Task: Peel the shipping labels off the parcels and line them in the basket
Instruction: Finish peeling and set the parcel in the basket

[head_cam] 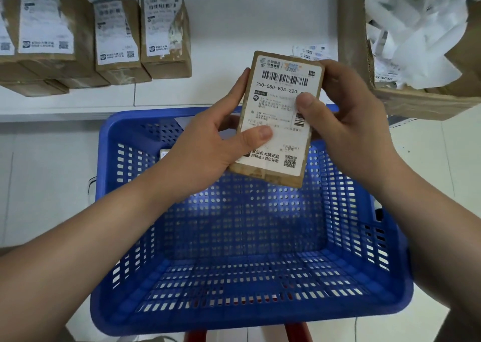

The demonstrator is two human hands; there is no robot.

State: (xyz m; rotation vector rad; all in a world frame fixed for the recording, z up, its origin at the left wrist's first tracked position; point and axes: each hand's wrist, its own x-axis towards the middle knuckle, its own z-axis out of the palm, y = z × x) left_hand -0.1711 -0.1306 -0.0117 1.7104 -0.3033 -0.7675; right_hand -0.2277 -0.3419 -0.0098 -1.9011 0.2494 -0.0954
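Observation:
I hold a small brown cardboard parcel [279, 177] upright above the blue perforated basket [250, 313]. A white shipping label [279, 102] with a barcode covers its front face and lies flat on it. My left hand [208, 149] grips the parcel's left edge, thumb pressed on the label's lower left. My right hand [346, 117] grips the right edge, with its thumb on the label's right side. Inside the basket, a small pale item shows at the far left wall, mostly hidden behind my left hand.
Several labelled brown parcels [117, 42] stand in a row on the white table [234, 16] at the back left. A large cardboard box [416, 99] full of crumpled white label paper sits at the right. A few loose labels [309, 51] lie on the table behind the held parcel.

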